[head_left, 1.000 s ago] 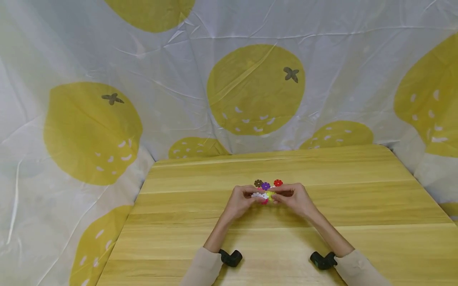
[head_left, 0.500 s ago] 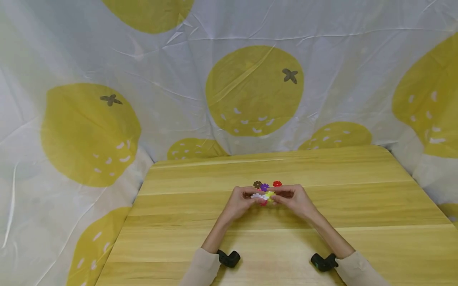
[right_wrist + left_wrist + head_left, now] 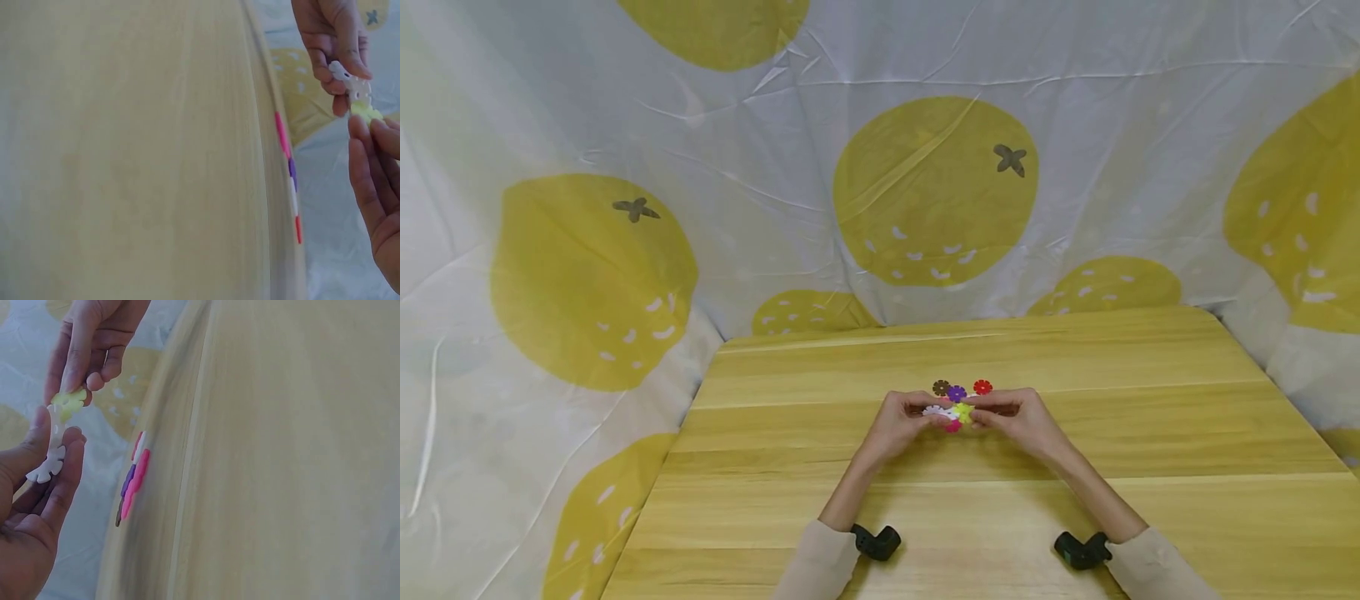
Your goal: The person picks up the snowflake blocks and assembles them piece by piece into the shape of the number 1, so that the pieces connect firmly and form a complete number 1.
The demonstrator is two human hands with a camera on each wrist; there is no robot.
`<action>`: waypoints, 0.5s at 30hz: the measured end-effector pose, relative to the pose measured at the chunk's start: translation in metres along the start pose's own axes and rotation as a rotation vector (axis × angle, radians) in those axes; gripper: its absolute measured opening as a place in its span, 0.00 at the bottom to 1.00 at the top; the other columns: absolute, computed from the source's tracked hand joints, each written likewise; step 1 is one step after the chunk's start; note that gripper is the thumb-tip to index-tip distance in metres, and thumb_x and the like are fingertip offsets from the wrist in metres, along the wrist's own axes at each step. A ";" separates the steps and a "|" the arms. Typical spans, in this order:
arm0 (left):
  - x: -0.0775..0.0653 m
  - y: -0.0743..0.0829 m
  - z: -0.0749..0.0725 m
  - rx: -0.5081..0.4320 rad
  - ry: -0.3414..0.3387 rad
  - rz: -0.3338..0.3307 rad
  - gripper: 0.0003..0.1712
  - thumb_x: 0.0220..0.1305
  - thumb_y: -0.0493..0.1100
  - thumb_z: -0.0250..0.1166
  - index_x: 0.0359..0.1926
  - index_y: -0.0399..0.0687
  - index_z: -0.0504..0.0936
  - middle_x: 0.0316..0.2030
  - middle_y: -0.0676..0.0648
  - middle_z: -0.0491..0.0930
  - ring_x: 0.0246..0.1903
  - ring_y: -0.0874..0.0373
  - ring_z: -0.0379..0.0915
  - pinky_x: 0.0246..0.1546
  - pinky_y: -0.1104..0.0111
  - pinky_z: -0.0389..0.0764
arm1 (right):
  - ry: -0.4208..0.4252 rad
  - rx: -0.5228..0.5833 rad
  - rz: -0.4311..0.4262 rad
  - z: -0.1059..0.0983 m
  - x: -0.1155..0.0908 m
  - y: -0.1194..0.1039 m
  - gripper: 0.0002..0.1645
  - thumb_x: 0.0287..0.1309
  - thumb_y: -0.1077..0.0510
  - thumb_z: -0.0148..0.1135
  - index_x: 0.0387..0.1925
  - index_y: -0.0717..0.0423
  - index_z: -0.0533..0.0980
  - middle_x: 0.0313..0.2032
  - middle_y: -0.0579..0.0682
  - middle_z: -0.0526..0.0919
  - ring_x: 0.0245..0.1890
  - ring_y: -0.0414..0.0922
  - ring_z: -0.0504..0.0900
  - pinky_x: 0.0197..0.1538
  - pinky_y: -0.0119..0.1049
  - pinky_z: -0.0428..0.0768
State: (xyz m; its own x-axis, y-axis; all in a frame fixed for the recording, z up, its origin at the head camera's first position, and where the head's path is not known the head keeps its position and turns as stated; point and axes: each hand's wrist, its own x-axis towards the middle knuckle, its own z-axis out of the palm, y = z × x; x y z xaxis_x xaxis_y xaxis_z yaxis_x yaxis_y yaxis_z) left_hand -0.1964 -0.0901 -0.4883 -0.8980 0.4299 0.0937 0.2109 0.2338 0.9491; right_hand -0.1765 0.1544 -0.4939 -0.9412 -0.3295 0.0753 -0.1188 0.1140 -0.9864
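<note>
My left hand (image 3: 904, 423) pinches joined white snowflake discs (image 3: 48, 464) between thumb and fingers. A yellow snowflake disc (image 3: 70, 402) meets the white ones at their edge, pinched by the thumb and fingers of my right hand (image 3: 1021, 421). Both hands are raised over the table, close together. On the wood behind and below them lie more notched discs: a brown disc (image 3: 942, 388), a purple disc (image 3: 957, 393), a red disc (image 3: 982, 387) and pink discs (image 3: 137, 482). A white disc (image 3: 140, 447) lies among them. My hands partly hide this group in the head view.
The wooden table (image 3: 760, 467) reaches back to a hanging cloth (image 3: 790, 167) printed with yellow lemons. Black wrist devices (image 3: 877, 543) sit at both sleeve cuffs, low over the table's near part.
The yellow disc and the white discs have shifted and turned slightly between my fingers. Both hands stay in nearly the same place, and the loose discs on the table have not moved.
</note>
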 end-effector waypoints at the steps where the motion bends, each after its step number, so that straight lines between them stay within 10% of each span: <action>1: 0.000 0.000 0.000 -0.006 0.001 0.000 0.11 0.64 0.35 0.72 0.47 0.39 0.91 0.44 0.38 0.90 0.36 0.66 0.78 0.36 0.76 0.80 | -0.002 0.011 0.000 0.000 0.000 0.000 0.15 0.67 0.65 0.66 0.52 0.69 0.84 0.46 0.68 0.88 0.42 0.63 0.90 0.49 0.48 0.87; 15: 0.004 0.005 0.005 -0.027 0.013 -0.010 0.10 0.63 0.37 0.73 0.45 0.39 0.91 0.43 0.38 0.90 0.32 0.65 0.75 0.34 0.78 0.77 | 0.017 0.034 -0.020 -0.003 0.002 0.000 0.15 0.66 0.66 0.66 0.52 0.69 0.84 0.44 0.70 0.88 0.39 0.59 0.91 0.47 0.41 0.89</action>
State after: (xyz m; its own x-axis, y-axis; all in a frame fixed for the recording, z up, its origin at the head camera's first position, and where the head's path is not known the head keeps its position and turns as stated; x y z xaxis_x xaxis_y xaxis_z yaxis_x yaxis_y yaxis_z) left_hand -0.1970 -0.0834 -0.4849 -0.9051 0.4161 0.0877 0.1913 0.2142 0.9579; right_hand -0.1791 0.1565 -0.4936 -0.9439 -0.3157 0.0969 -0.1269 0.0758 -0.9890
